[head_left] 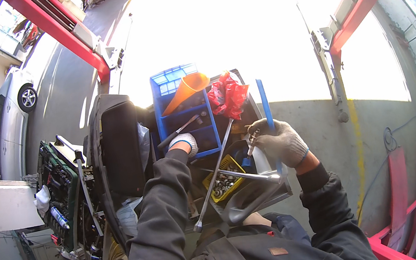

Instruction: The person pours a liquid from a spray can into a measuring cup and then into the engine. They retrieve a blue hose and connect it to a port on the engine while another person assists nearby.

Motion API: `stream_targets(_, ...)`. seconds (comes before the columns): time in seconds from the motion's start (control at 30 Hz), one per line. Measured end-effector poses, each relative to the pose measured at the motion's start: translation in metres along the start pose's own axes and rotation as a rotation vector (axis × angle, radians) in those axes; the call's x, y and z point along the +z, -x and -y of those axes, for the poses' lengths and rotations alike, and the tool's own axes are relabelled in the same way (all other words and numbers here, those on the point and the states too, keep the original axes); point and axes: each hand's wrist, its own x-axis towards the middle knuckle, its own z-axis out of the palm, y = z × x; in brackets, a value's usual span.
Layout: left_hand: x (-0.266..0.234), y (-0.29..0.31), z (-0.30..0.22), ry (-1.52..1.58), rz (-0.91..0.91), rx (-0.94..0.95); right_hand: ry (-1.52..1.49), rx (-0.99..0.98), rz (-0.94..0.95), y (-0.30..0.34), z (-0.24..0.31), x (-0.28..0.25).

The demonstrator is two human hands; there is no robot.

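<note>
My left hand (184,143), in a white knit glove, reaches into the near compartment of a blue divided bin (214,123). Its fingers are hidden down inside, so what they touch cannot be seen. A ratchet wrench (178,131) with a dark handle lies across the bin just beyond that hand. To the right, my gloved right hand (285,142) is raised and closed, pinching a small part with a pale middle and metal end that looks like a spark plug (251,148). Below it sits a yellow basket (213,194) of small metal parts.
An orange funnel (185,91) and a crumpled red bag (230,95) lie at the far side. A long cross-shaped wheel wrench (211,184) spans the cart. On the left stand a black case (123,149) and an open green tool case (58,181). Red lift posts (68,38) rise beyond.
</note>
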Motion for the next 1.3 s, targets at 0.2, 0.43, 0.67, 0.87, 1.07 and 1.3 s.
stream_targets(0.2,-0.017,0.019,0.004,-0.46,0.076,0.399,-0.103,0.039,-0.048,0.006,0.012,0.013)
stream_targets(0.43,-0.011,0.238,0.033,1.464,-0.196,0.574,-0.056,-0.008,0.129,0.019,0.041,0.067)
stream_targets(0.67,0.163,0.394,0.035,2.316,-0.363,0.932,0.163,-0.103,0.418,0.042,0.02,0.209)
stream_targets(0.87,0.299,0.489,0.009,2.627,-0.625,1.037,0.187,0.201,0.898,0.09,-0.007,0.329)
stream_targets(1.07,0.424,0.588,-0.006,2.794,-1.119,1.093,0.37,0.329,1.46,0.153,-0.096,0.474)
stream_targets(1.3,0.594,0.71,-0.023,2.666,-1.835,0.632,0.508,0.324,1.79,0.353,-0.213,0.651)
